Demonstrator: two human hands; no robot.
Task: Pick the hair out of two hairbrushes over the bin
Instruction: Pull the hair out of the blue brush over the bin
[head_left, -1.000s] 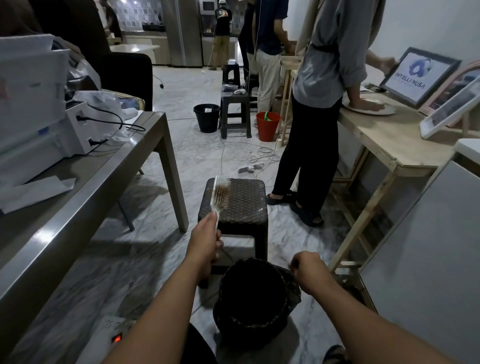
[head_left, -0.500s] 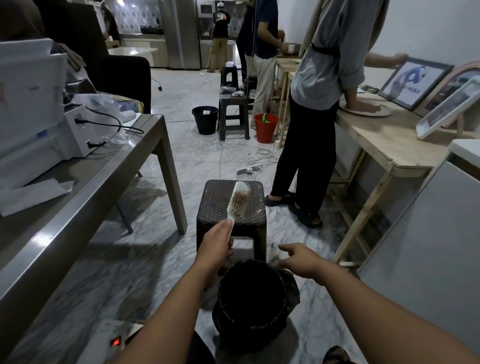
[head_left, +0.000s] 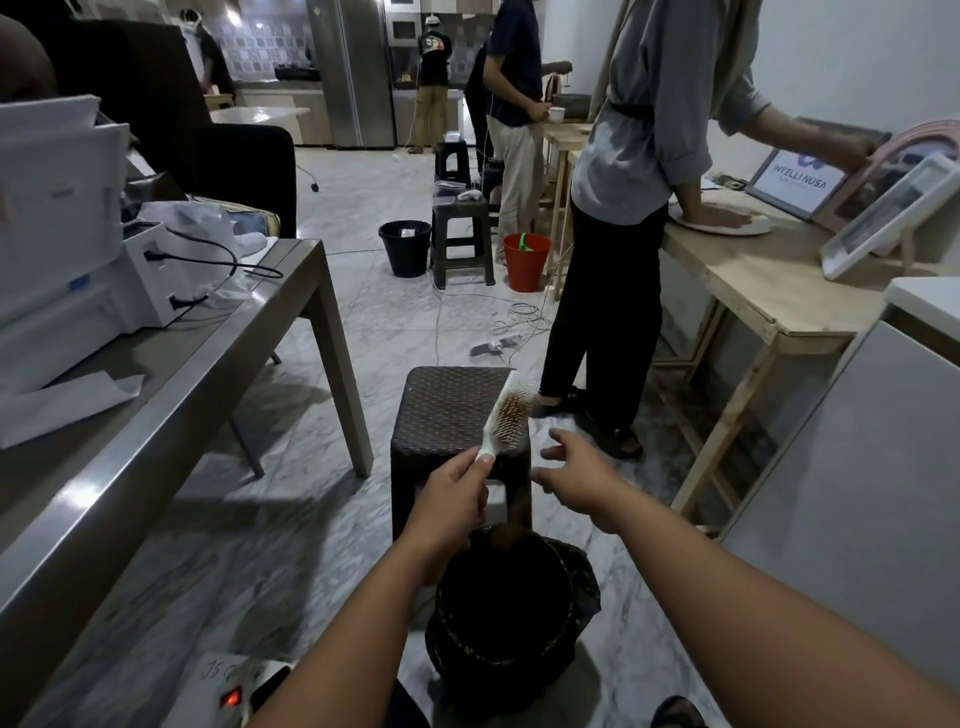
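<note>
My left hand (head_left: 451, 499) grips the handle of a white hairbrush (head_left: 506, 413), held up in front of a dark woven stool (head_left: 447, 410) with its bristles turned right and brownish hair caught among them. My right hand (head_left: 574, 475) is just right of the brush, below its head, fingers spread and holding nothing. A black bin (head_left: 506, 613) lined with a dark bag stands on the floor below both hands. Only one hairbrush is in view.
A grey table (head_left: 182, 384) with a white printer (head_left: 78, 260) runs along the left. A person in grey (head_left: 639, 208) stands at a wooden bench (head_left: 753, 280) on the right. Behind are another stool (head_left: 460, 239), a black bucket (head_left: 405, 247) and a red bucket (head_left: 525, 260). Cables lie on the floor.
My left hand has turned the brush so its bristles face right and tilted it right. My right hand has opened from a fist and moved up toward the brush.
</note>
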